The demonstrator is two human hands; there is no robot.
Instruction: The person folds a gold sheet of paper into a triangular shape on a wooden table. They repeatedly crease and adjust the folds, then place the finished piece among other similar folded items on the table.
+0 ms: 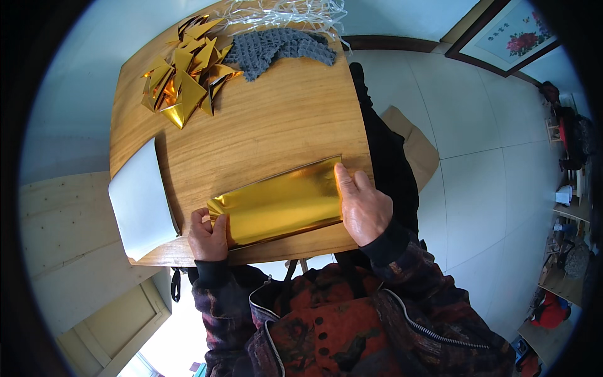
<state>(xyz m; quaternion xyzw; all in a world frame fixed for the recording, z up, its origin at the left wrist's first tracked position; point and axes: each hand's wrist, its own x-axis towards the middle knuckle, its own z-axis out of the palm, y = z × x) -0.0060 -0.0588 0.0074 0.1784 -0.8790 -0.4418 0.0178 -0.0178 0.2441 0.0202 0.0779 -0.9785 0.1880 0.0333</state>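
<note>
A long rectangle of shiny gold foil paper point(282, 201) lies at the near edge of the wooden table, slightly slanted, its right end higher. My left hand point(208, 235) pinches its left end, where the paper looks a little crumpled. At the right end, my right hand point(363, 204) grips the edge between thumb and fingers, the thumb near the upper corner. Farther off at the left stands a heap of folded gold paper pieces point(188, 78) with pointed corners. A stack of white-backed sheets point(143, 201) rests at the table's left edge.
Behind the heap, a grey waffle-textured cloth point(279, 50) and a tangle of clear plastic strips point(282, 14) occupy the far end of the wooden table point(270, 119). A black covered object point(392, 160) and brown cardboard point(411, 144) are beside the table's right edge.
</note>
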